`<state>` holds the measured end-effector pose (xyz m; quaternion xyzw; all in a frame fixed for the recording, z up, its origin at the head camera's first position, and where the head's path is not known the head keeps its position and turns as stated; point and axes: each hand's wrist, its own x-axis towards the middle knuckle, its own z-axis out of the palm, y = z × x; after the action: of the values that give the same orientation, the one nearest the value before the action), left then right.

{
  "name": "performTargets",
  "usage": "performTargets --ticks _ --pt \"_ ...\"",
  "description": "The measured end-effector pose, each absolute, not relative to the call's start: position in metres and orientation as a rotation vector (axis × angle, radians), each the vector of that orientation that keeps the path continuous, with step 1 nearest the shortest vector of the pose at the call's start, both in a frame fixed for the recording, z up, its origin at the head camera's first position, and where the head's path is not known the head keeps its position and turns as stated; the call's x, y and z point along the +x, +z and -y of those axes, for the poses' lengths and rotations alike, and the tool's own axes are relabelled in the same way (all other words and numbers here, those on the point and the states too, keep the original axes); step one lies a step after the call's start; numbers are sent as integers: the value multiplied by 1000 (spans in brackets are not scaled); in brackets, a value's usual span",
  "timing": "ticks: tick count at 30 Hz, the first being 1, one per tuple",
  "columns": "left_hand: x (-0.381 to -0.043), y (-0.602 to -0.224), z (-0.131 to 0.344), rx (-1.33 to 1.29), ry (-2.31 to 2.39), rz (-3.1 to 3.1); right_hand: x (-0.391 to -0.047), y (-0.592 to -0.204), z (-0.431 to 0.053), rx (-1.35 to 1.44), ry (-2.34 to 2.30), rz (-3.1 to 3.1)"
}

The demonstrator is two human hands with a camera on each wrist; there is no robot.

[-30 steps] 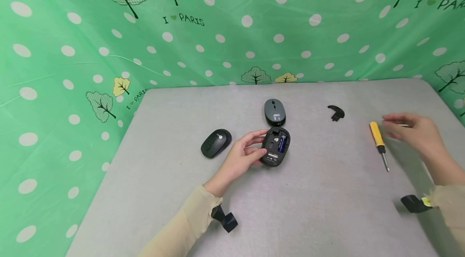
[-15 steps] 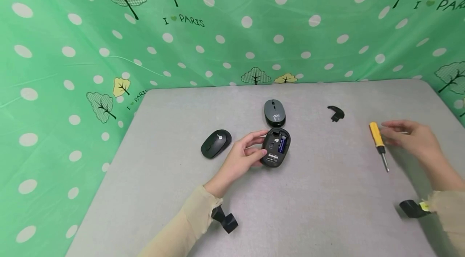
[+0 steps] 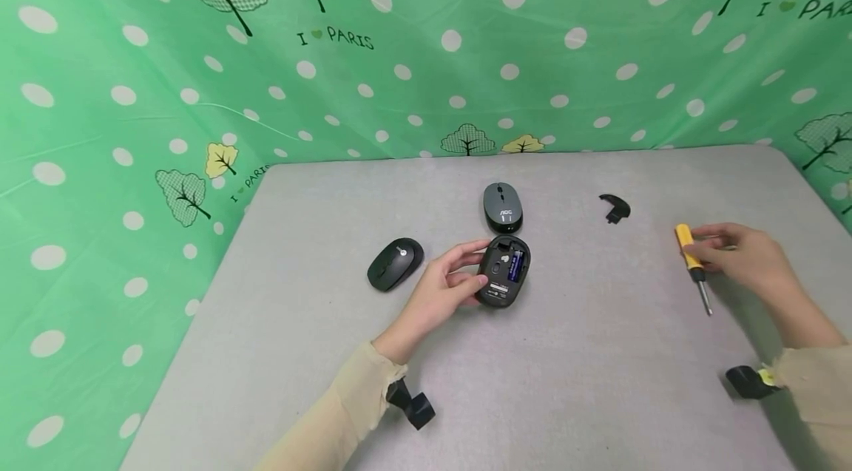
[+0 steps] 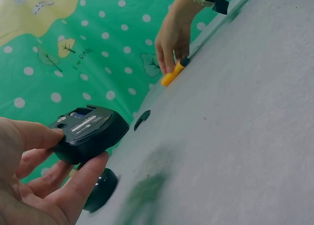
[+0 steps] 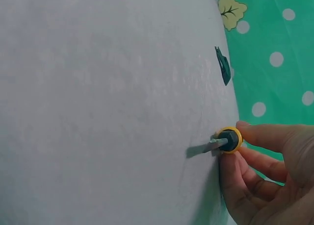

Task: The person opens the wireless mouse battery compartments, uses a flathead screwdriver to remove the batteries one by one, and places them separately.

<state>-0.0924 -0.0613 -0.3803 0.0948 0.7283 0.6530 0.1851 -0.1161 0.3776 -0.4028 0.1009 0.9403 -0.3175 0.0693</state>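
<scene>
My left hand (image 3: 442,280) grips a black computer mouse (image 3: 495,290) bottom up, thumb on its underside and fingers beneath. A blue battery (image 3: 515,265) sits in its uncovered compartment. The left wrist view shows this mouse (image 4: 93,134) lifted above the table. On the right, my right hand (image 3: 748,256) pinches the yellow handle of a screwdriver (image 3: 685,236), its shaft towards the near side. Seen from the right wrist, thumb and fingers are on both sides of the screwdriver's handle (image 5: 238,139). The loose black battery cover (image 3: 617,209) lies left of the screwdriver.
A grey mouse (image 3: 503,206) stands behind the held one. Another black mouse (image 3: 396,264) rests left of my left hand. The grey table (image 3: 566,382) ends at a green dotted cloth (image 3: 426,86) at the back.
My right hand has moved slightly left and down onto the screwdriver and now pinches its handle. My left hand and the mouse in it have stayed nearly still.
</scene>
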Motion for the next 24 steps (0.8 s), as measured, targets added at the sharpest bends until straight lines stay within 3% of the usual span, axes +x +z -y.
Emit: performTargets --ticks 12,24 --pt "-93 -382 62 267 1836 -2050 -120 -401 -378 307 -984 -2723" --pt "-93 -382 62 274 1836 -2055 -120 -396 -364 255 -1315 -2507"
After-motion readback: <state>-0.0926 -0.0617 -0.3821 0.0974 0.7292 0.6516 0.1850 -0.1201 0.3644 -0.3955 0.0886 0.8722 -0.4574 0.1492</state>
